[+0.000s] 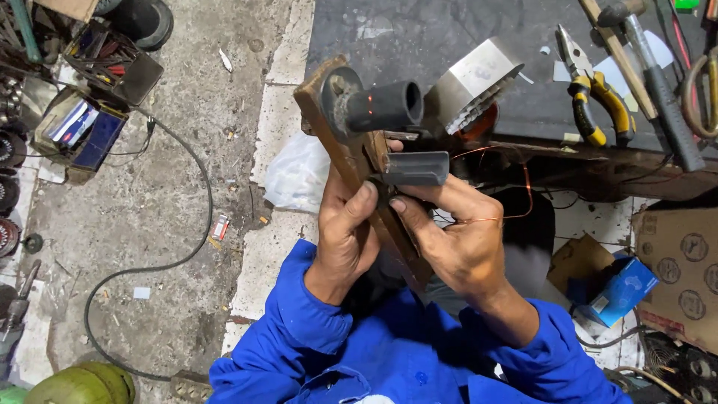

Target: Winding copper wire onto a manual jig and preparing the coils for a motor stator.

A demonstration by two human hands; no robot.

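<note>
The dark surface (449, 45) lies beyond both hands, and against its front edge leans a long wooden bar (351, 161) that carries a black tube (385, 107) near its top and a small grey block (416, 167) lower down. The left hand (342, 232) is wrapped firmly around the bar, thumb pressed up against it just below the grey block. The right hand (456, 239) is narrowed to a pinch, its fingertips touching the underside of the grey block, while a thin copper wire (516, 202) loops out past its knuckles. To do this well, it seems wise to keep the bar steady with the left hand and the wire taut and free of kinks in the right. Right of the right hand sits a brown cardboard box (680, 262) with round printed marks, and nearer the forearm a small blue carton (621, 292) tilted on its side. Beyond the right hand, yellow-handled pliers (594, 97) rest on the surface.
</note>
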